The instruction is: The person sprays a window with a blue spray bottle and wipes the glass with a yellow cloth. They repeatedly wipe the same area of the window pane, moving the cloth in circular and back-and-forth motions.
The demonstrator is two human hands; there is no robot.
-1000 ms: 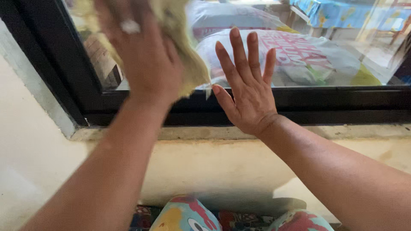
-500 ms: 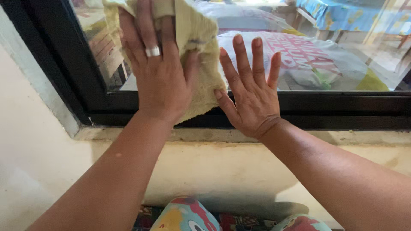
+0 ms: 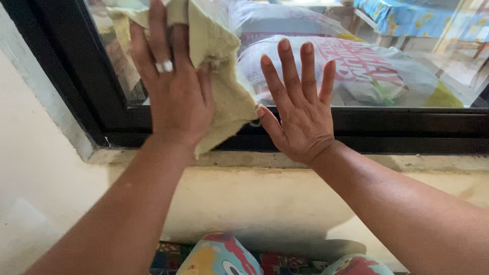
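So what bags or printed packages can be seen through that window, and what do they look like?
Large white plastic sack with red print: lying behind the glass, right of the right hand; bulging, with green and yellow patches.
Second pale sack with a red band: lying behind and above the first, partly hidden by the yellow cloth under the left hand.
No signs or screens in view.

cloth (image 3: 224, 76) – nubby matt terry | window pane (image 3: 387, 51) – glossy glass | sill (image 3: 433, 163) – rough concrete
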